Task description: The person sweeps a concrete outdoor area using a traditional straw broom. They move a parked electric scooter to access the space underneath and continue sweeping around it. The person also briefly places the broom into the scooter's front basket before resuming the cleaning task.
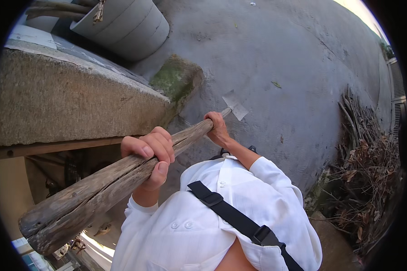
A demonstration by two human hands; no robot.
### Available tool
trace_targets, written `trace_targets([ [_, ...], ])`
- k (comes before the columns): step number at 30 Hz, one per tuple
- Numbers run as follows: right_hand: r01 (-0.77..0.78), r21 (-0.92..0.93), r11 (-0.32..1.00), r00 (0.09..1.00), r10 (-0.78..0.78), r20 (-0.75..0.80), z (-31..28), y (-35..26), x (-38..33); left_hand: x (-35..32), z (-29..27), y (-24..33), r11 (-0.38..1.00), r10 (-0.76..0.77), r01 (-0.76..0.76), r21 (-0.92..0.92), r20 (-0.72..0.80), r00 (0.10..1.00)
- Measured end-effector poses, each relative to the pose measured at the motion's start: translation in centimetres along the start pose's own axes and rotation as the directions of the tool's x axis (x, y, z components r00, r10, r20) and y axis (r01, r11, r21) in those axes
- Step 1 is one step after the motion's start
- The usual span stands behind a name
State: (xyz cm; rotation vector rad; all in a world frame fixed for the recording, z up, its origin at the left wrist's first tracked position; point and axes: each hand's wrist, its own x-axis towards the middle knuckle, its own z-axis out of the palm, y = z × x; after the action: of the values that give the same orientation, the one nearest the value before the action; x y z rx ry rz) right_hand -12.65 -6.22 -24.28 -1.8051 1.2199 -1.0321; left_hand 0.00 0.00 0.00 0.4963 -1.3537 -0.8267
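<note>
A hoe with a thick, cracked wooden handle [92, 194] slants from the lower left up to the middle of the view. At its far end is a flat, pale metal blade [238, 108], down at the concrete; I cannot tell whether it touches. My left hand [153, 151] is wrapped round the upper handle, near the thick end. Farther down, close to the blade, my right hand [218, 128] grips the same handle. Both hands are closed, with the fingers over the wood.
To my left runs a rough stone slab [81, 97], with a mossy stone block [178, 79] at its corner. Behind it stands a large pale round container [126, 31]. Dry twigs and brown leaves [366, 176] are heaped on the right. Grey concrete [276, 49] stretches ahead, bearing a green leaf [276, 84].
</note>
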Motion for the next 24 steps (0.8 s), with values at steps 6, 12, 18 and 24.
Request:
trace_targets([
  [6,0.099,0.106,0.989,0.995,-0.101,0.008,1.7,-0.1,7.4,5.3,-1.5,-2.4,0.988,0.088,-0.088,0.127,0.004,0.996],
  [12,0.079,0.141,0.987,0.985,-0.1,0.142,0.5,5.3,14.6,9.2,-1.4,-10.1,0.978,0.095,-0.075,0.195,-0.095,0.991],
  [18,0.1,0.152,0.983,0.976,-0.127,0.178,1.7,8.5,23.3,15.1,-3.4,-15.5,0.961,0.12,-0.074,0.267,-0.159,0.98],
  [24,0.107,0.192,0.975,0.953,-0.156,0.261,6.2,10.0,32.7,20.4,-10.6,-20.5,0.952,0.122,-0.066,0.299,-0.171,0.978],
])
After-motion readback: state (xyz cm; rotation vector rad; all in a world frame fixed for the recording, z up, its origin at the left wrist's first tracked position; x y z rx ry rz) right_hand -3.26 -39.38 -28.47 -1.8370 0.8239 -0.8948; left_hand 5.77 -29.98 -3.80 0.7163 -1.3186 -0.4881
